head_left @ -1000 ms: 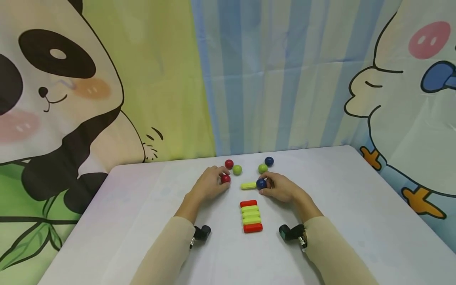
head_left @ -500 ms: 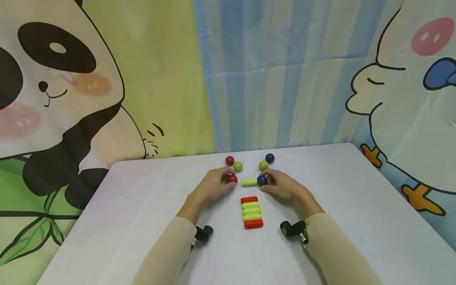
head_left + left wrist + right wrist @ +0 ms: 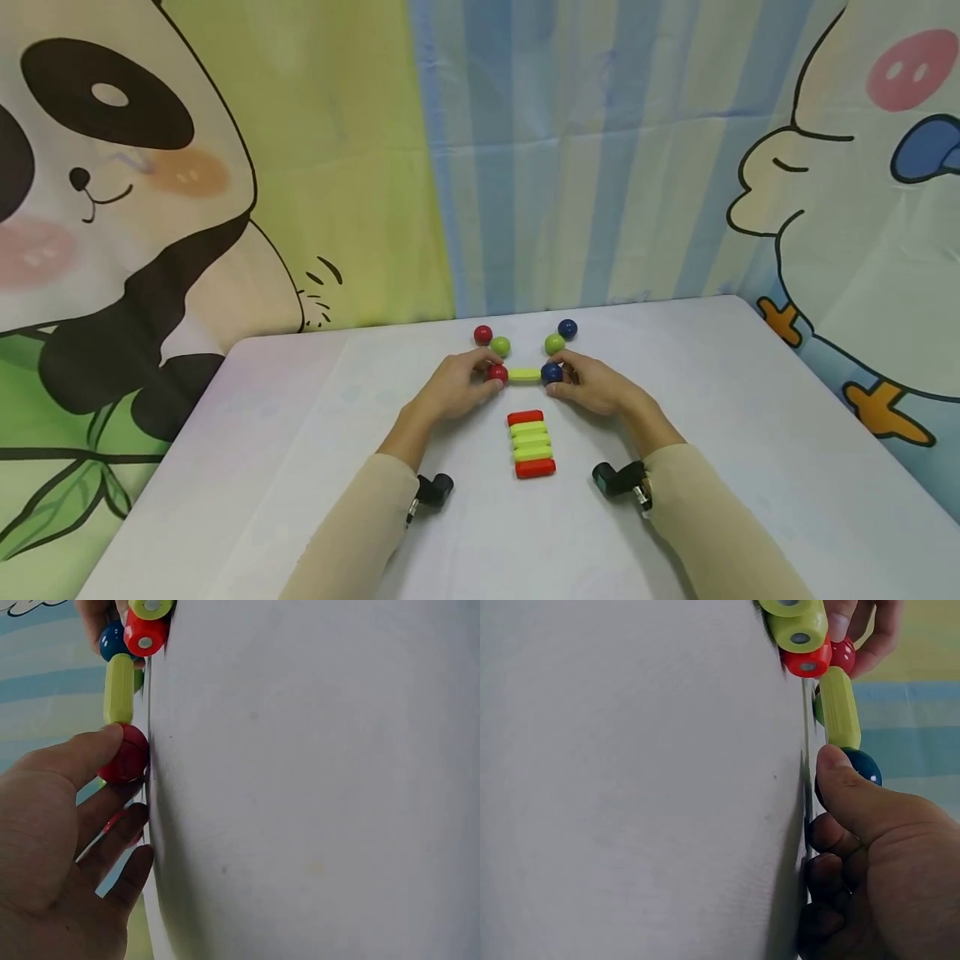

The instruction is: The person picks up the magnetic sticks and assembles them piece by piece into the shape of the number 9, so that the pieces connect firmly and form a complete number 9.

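Note:
My left hand (image 3: 459, 387) pinches a red ball (image 3: 497, 374) between thumb and fingers. With my right hand (image 3: 598, 386) I hold a dark blue ball (image 3: 551, 372) the same way. A yellow-green rod (image 3: 524, 376) lies between the two balls, one at either end, in a straight line. In the left wrist view the rod (image 3: 118, 688) meets the red ball (image 3: 126, 755) under my thumb. The right wrist view has my thumb on the blue ball (image 3: 864, 766), right at the rod's end.
Nearer me lies a row of rods, with a red rod (image 3: 535, 468) at the front, yellow-green rods (image 3: 531, 442) between and another red rod (image 3: 525, 417) behind. Toward the back edge sit a red ball (image 3: 483, 335), two green balls (image 3: 500, 347) and a blue ball (image 3: 567, 329).
My left hand has moved right with the red ball, closing the gap to the rod's left end. My right hand stays at the rod's right end with the blue ball.

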Demonstrator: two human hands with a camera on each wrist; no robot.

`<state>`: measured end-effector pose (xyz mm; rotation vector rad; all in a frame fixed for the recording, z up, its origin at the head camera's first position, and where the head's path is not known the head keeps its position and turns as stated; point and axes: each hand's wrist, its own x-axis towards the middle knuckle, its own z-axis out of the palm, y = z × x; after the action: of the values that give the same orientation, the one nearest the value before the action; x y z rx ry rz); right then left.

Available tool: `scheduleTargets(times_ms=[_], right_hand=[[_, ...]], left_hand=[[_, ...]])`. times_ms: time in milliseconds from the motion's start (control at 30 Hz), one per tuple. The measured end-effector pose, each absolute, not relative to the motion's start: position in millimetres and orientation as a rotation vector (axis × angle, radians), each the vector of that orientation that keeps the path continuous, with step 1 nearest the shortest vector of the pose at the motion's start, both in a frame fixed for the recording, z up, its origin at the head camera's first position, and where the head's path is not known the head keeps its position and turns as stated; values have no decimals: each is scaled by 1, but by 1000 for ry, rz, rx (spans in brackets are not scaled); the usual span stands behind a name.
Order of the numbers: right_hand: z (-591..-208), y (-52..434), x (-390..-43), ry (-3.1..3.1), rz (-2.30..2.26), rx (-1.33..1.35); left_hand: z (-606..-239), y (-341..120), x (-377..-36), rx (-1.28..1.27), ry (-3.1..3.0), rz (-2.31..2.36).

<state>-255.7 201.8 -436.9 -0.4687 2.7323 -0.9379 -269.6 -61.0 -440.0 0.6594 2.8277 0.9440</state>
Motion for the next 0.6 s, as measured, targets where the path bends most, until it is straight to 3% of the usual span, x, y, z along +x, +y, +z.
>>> scheduleTargets(times_ms=[600], right_hand=[[-441,186,-260,2840,-765,-464]], left_hand=[[-445,-61,-270,648,2826,984]])
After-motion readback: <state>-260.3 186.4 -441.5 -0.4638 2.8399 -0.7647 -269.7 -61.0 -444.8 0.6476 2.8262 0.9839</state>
